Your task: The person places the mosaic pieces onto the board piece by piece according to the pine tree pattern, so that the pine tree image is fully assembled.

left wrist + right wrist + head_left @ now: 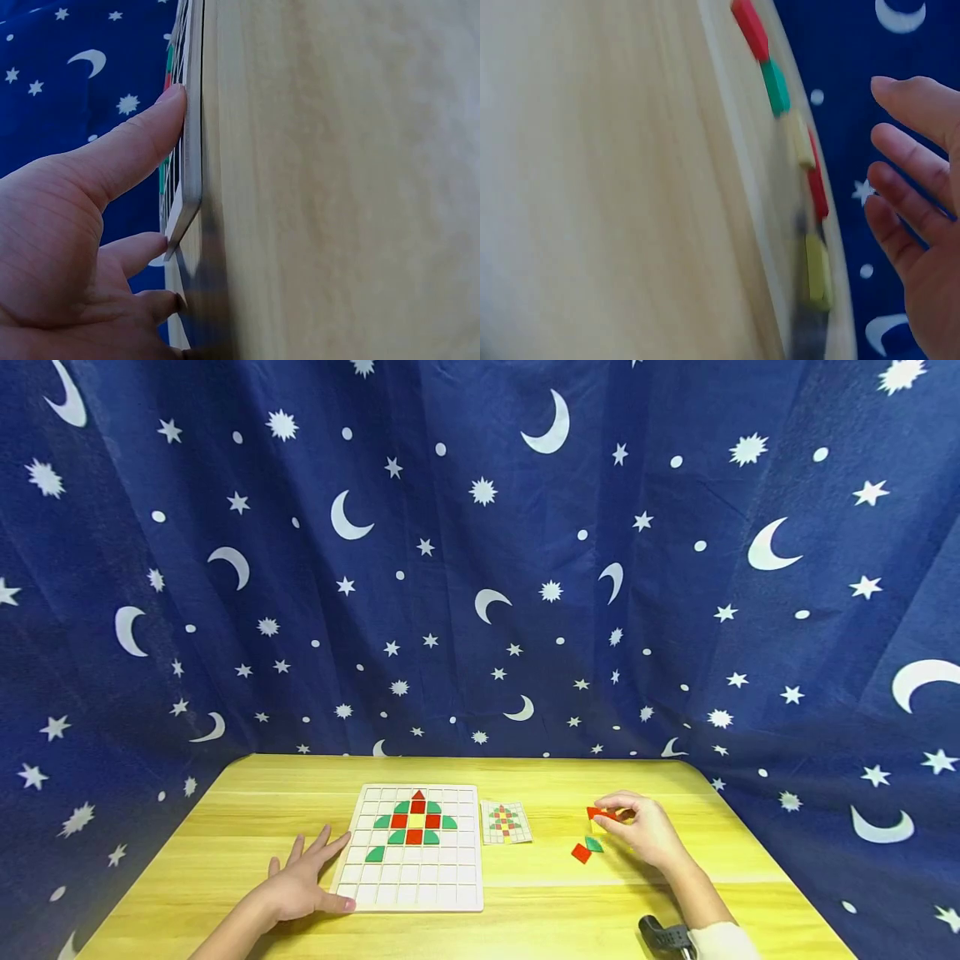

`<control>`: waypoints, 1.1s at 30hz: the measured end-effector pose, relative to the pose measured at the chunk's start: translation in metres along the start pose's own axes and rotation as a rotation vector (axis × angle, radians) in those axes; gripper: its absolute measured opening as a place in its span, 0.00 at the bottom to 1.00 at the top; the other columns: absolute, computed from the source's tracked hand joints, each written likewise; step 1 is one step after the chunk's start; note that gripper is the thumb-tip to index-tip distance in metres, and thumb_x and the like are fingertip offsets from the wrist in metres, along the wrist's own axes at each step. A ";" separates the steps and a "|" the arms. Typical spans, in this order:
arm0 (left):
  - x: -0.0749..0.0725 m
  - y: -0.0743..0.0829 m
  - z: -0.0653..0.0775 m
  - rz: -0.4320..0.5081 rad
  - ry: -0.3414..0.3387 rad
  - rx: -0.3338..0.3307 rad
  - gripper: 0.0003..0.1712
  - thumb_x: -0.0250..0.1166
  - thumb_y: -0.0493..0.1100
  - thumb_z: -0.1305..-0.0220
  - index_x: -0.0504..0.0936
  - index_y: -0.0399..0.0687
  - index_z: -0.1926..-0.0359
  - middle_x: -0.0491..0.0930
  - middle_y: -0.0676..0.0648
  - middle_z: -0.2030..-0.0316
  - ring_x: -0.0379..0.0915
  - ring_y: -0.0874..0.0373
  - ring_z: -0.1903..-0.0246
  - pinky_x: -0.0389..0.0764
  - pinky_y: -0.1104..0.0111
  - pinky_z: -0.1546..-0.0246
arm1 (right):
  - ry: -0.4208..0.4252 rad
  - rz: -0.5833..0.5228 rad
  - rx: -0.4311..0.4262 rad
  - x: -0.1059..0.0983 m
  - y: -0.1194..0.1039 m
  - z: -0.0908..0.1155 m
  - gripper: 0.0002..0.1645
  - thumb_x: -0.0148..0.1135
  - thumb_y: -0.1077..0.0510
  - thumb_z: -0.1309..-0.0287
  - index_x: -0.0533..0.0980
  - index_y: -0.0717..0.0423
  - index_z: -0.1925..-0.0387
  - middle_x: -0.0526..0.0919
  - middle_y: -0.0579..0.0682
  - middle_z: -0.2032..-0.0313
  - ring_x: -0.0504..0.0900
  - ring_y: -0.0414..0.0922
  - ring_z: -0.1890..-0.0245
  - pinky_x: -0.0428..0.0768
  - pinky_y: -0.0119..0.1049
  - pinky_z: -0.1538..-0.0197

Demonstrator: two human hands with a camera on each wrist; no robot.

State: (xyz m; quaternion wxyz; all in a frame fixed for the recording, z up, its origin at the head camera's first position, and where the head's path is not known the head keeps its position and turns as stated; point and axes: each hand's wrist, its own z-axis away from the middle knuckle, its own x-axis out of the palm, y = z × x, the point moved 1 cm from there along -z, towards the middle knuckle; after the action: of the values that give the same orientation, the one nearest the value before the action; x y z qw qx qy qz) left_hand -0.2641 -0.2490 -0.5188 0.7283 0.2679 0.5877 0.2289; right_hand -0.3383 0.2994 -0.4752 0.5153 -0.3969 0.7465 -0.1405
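Note:
My left hand (pixel 300 881) lies spread at the left side of a white grid board (pixel 416 881), its thumb and fingertips at the board's edge. The same thumb (pixel 139 142) presses the board rim (pixel 191 165) in the left wrist view. Red, green and yellow pieces sit in the grid cells, with one green quarter-round piece (pixel 375 854) lower left. Over loose pieces at the right hovers my right hand (pixel 645 831), fingers slightly bent, holding nothing. Near it are a red square (pixel 581 852), a green piece (pixel 593 844) and a yellow block (pixel 819 274), partly covered in the head view.
A small pattern card (pixel 506 823) with a matching coloured figure lies just right of the board. A black device (pixel 663 935) shows by the right sleeve. Behind the wooden table (pixel 540 893) hangs a blue curtain (pixel 480 560) with moons and stars.

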 end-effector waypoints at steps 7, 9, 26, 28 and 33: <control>0.000 -0.001 -0.003 -0.003 0.000 0.009 0.71 0.82 0.70 0.68 0.63 0.55 0.22 0.43 0.29 0.20 0.22 0.19 0.24 0.21 0.21 0.39 | -0.138 0.010 0.073 -0.013 0.024 -0.005 0.17 0.77 0.58 0.45 0.86 0.61 0.55 0.88 0.57 0.54 0.84 0.47 0.58 0.86 0.34 0.55; 0.000 0.000 -0.002 -0.009 -0.001 0.007 0.71 0.81 0.71 0.68 0.62 0.56 0.22 0.43 0.30 0.20 0.22 0.20 0.24 0.21 0.21 0.38 | -0.169 0.028 0.098 -0.015 0.030 -0.007 0.18 0.78 0.57 0.46 0.86 0.61 0.55 0.88 0.57 0.54 0.83 0.46 0.58 0.85 0.32 0.54; 0.002 -0.004 -0.003 0.005 0.002 0.016 0.73 0.82 0.72 0.71 0.63 0.54 0.22 0.43 0.30 0.20 0.22 0.19 0.25 0.21 0.21 0.38 | -0.308 -0.024 0.221 -0.015 0.055 -0.021 0.20 0.78 0.64 0.48 0.85 0.67 0.53 0.86 0.57 0.60 0.72 0.39 0.68 0.71 0.28 0.66; 0.002 -0.005 -0.003 0.012 0.003 0.011 0.73 0.82 0.70 0.71 0.63 0.53 0.22 0.44 0.30 0.20 0.22 0.20 0.24 0.23 0.22 0.38 | -0.311 -0.035 0.237 -0.016 0.055 -0.021 0.19 0.77 0.64 0.48 0.85 0.67 0.53 0.85 0.56 0.60 0.70 0.40 0.68 0.70 0.28 0.67; 0.002 -0.007 -0.003 0.013 0.008 0.015 0.73 0.83 0.70 0.72 0.64 0.52 0.23 0.45 0.29 0.20 0.23 0.20 0.24 0.23 0.22 0.38 | -0.314 -0.036 0.249 -0.017 0.056 -0.020 0.19 0.77 0.62 0.47 0.85 0.66 0.54 0.84 0.55 0.60 0.70 0.42 0.67 0.69 0.29 0.66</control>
State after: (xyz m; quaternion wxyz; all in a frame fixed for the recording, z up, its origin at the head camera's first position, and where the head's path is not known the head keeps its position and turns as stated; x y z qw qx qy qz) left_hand -0.2666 -0.2523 -0.5257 0.7225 0.2762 0.5905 0.2304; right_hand -0.3787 0.3442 -0.4897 0.6678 -0.3603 0.6268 -0.1771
